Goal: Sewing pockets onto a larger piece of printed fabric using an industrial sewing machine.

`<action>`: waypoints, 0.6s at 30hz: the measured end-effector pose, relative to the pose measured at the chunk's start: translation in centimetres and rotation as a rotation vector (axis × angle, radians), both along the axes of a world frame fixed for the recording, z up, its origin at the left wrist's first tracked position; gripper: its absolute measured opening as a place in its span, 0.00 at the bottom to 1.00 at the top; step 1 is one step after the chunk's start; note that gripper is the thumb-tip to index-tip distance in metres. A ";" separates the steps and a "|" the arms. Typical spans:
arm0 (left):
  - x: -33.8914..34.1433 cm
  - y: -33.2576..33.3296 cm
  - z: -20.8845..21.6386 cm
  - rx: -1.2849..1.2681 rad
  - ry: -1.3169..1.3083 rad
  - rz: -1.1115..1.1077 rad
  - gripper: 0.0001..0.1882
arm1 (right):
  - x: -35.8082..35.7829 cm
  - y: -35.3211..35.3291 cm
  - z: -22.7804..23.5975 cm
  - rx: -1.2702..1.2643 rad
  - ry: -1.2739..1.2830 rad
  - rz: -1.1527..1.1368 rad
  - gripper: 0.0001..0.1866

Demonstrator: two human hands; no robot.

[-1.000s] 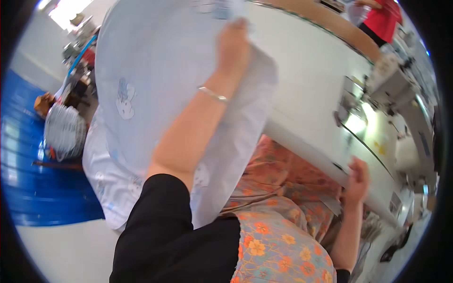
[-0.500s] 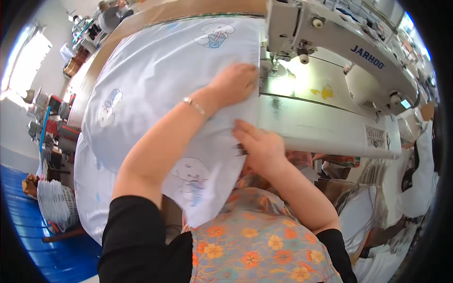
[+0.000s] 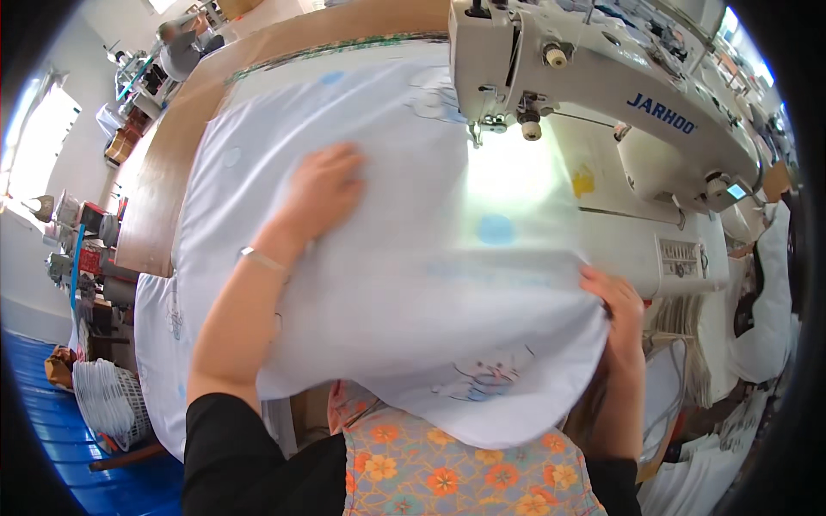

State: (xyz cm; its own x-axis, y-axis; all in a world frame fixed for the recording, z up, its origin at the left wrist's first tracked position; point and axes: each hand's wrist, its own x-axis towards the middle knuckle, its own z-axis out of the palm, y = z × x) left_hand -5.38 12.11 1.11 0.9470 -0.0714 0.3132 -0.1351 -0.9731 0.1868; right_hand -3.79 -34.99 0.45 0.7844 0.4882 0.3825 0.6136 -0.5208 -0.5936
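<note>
A large white cloth (image 3: 379, 267) printed with cartoon animals and pale blue dots spreads over the sewing table and drapes toward my lap. My left hand (image 3: 325, 191), slightly blurred, rests on top of it left of the sewing machine, its fingers laid along the surface. On the right, my right hand (image 3: 618, 305) grips the cloth's edge, thumb hidden beneath the fold. The sewing machine (image 3: 594, 69) stands over the cloth; its needle and presser foot (image 3: 476, 133) are above the lit part of the fabric.
A wooden tabletop (image 3: 155, 206) borders the cloth on the left. Below it, a white basket (image 3: 129, 404) with coiled white cord stands by a blue floor (image 3: 52, 413). Stacked white pieces (image 3: 688, 344) lie at the right. Another person (image 3: 181, 52) sits far left.
The cloth has shifted right, now under the machine head. My left hand has moved left, away from the needle area; my right hand has gone right with the cloth's edge.
</note>
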 end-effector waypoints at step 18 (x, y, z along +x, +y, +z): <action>-10.1 25.4 -1.8 -0.251 -0.036 0.846 0.27 | -1.8 -5.0 -2.6 0.162 0.023 -0.105 0.12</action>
State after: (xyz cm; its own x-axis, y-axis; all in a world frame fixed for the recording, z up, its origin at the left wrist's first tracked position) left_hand -15.45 37.54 -0.70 0.6405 0.7240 0.2560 0.6019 -0.6803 0.4182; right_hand -5.56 -40.00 -2.15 0.8373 0.3367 0.4307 0.5461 -0.4775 -0.6883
